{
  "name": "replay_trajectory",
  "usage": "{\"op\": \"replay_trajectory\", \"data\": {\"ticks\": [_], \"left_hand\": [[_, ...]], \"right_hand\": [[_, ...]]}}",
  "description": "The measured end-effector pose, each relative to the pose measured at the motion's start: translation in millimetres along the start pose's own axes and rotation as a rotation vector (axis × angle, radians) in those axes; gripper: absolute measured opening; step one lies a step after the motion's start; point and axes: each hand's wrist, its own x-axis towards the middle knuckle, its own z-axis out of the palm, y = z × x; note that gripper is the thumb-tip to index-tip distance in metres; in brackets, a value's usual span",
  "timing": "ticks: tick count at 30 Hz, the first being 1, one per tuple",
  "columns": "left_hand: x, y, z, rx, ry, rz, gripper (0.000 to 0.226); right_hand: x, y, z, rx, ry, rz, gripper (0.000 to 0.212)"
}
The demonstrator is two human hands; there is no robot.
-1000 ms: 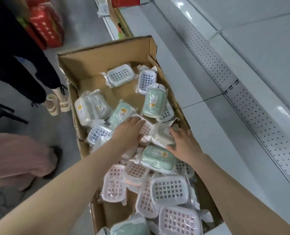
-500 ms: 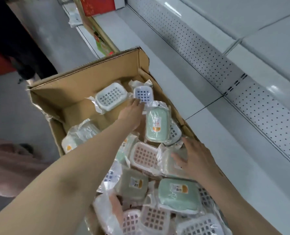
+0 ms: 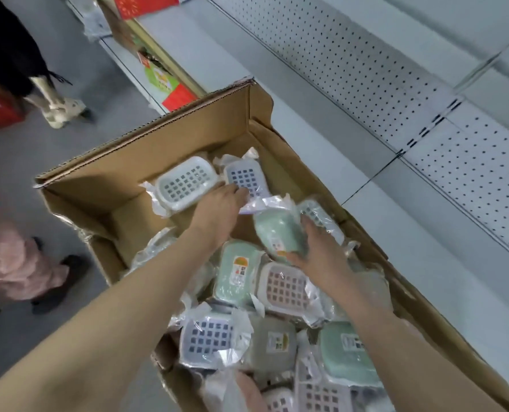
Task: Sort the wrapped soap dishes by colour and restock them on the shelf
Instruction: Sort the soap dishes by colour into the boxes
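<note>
An open cardboard box point(image 3: 146, 150) holds several plastic-wrapped soap dishes in green, blue, pink and white. My left hand point(image 3: 217, 209) reaches to the far end and its fingertips touch a blue wrapped soap dish point(image 3: 244, 176), beside a white soap dish point(image 3: 185, 182). My right hand point(image 3: 324, 251) lies with spread fingers on a green wrapped soap dish point(image 3: 277, 233), thumb at its near end. Nearer me lie a second green dish point(image 3: 238, 272), a pink dish point(image 3: 283, 289) and another blue dish point(image 3: 208, 337).
A bare white shelf board point(image 3: 366, 185) with a perforated back panel point(image 3: 366, 69) runs along the right of the box. On the grey floor at left stand two other people's legs and feet point(image 3: 57, 108). Red and green packaging point(image 3: 164, 81) lies beyond the box.
My left hand has moved farther up the box to the blue dish. My right hand has shifted from a pale wrapped dish up onto the green one.
</note>
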Motion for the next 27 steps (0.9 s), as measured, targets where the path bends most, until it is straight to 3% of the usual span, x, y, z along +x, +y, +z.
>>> {"op": "replay_trajectory", "data": {"ticks": [6, 10, 11, 14, 16, 18, 22, 25, 27], "left_hand": [[-30, -9, -45, -0.149, 0.117, -0.042, 0.029], [-54, -5, -48, -0.246, -0.025, -0.037, 0.011], [-63, -2, -47, -0.29, -0.076, -0.039, 0.017], [-82, 6, -38, -0.152, -0.285, -0.005, 0.08], [-89, 5, -33, -0.063, -0.387, -0.053, 0.098], [-91, 3, -33, -0.062, -0.353, -0.108, 0.092], [-93, 7, -46, -0.211, -0.144, -0.12, 0.064], [-99, 11, -66, -0.412, 0.009, -0.15, 0.057], [-109, 16, -77, -0.505, 0.011, -0.194, 0.053]], "right_hand": [[-30, -12, -4, -0.249, 0.087, -0.175, 0.072], [-36, 0, -10, -0.325, 0.191, -0.224, 0.071], [-39, 2, -10, -0.308, 0.155, -0.226, 0.073], [-47, 8, -16, -0.245, 0.025, -0.13, 0.081], [-52, 16, -25, -0.334, 0.01, -0.029, 0.077], [-59, 25, -34, -0.443, -0.062, 0.081, 0.069], [-85, 36, -39, -0.45, -0.27, 0.246, 0.093], [-97, 32, -41, -0.543, -0.249, 0.273, 0.1], [-103, 22, -41, -0.566, -0.197, 0.234, 0.095]]}}
